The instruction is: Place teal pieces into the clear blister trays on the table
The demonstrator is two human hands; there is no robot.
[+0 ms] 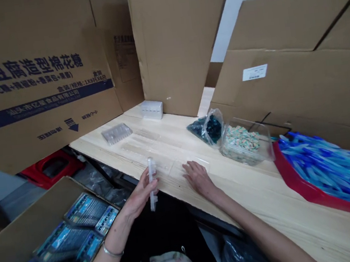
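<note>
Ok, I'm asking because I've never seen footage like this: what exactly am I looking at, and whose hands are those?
This is one picture from a camera worn on a person's head, looking down at their own two hands; no machine is involved. The left hand holds a clear plastic strip upright, and the right hand rests on the pale wooden table. Further along lie a bag of dark teal pieces, a clear tub of speckled pieces and a red tray heaped with blue items.

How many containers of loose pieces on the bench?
3: a plastic bag of dark blue pieces, centre-right; a clear tub of speckled pieces beside it; a red-rimmed tray of blue pieces at far right. More may be hidden behind the cardboard.
</note>
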